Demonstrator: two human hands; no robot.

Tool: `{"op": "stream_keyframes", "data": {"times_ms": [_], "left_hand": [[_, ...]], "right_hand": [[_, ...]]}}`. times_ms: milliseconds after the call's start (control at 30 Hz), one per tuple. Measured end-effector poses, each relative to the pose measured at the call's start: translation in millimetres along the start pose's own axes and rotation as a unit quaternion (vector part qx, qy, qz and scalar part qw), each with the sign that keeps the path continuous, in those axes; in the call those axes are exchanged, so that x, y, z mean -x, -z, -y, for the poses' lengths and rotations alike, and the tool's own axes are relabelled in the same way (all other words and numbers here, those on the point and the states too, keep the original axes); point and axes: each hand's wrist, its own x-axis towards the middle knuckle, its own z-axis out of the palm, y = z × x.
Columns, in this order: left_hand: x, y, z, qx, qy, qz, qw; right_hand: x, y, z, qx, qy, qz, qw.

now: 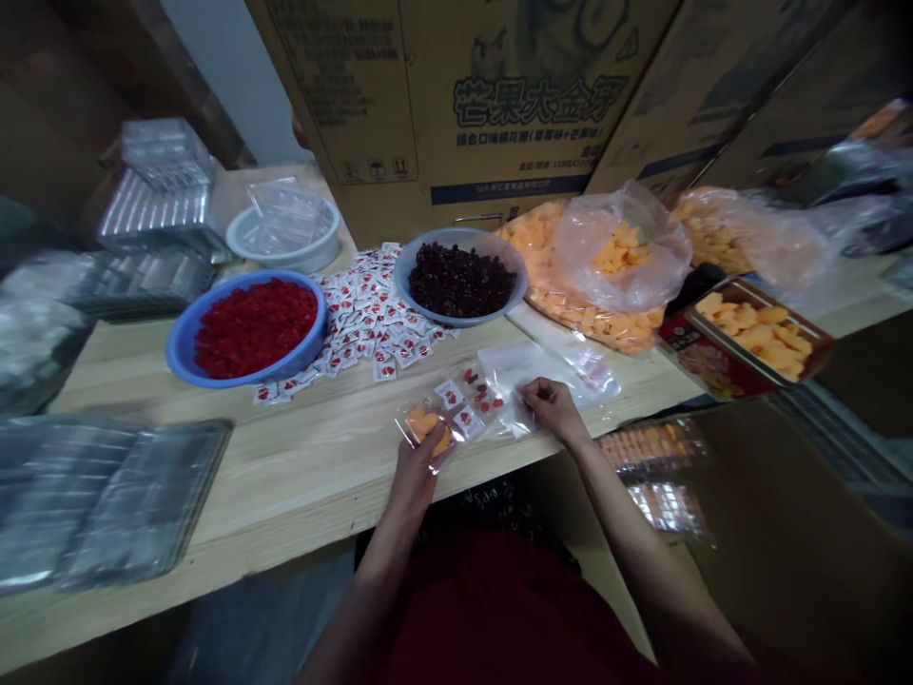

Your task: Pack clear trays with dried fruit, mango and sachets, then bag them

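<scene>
Orange pieces (pixel 422 421) in clear plastic packaging (pixel 457 442)

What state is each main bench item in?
Left hand: gripping clear pack
Right hand: curled at clear bag, grip unclear
Clear pack: loaded
Clear bag: flat
Blue bowl: open, heaped with red pieces
Grey bowl: open, holding dark pieces
Sachets: loose, heaped
Tin: open, holding orange pieces
Clear trays: stacked

A big cardboard box (pixel 363 124) with outlined characters and a dark blue band stands at the back of the pale wooden bench (pixel 285 495), with a second box (pixel 706 86) on its right. Far left, clear plastic cases (pixel 161 209) are piled near a pale bowl (pixel 303 257) of clear plastic pieces (pixel 281 219). A blurred whitish heap (pixel 35 314) beside them may be plastic bags.
</scene>
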Motion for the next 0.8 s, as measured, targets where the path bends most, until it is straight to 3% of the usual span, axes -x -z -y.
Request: {"op": "stream_keyframes", "data": {"times_ms": [100, 267, 400, 633, 800], "left_hand": [[8, 2.3, 4, -0.014, -0.008, -0.006, 1.0], [26, -13.4, 15, -0.053, -0.032, -0.01, 0.998], [33, -22.6, 18, -0.077, 0.001, -0.001, 0.997], [25, -27.0, 16, -0.095, 0.033, 0.019, 0.995], [14, -40.6, 18, -0.071, 0.028, 0.03, 0.997]], "right_hand": [[6, -4, 1, 0.009, 0.01, -0.032, 0.999], [15, -20, 10, 0.084, 0.06, -0.082, 0.991], [18, -29, 17, 0.166, 0.093, -0.102, 0.976], [13, -34, 17, 0.221, 0.127, -0.094, 0.962], [25, -38, 22, 0.235, 0.204, -0.031, 0.95]]}}
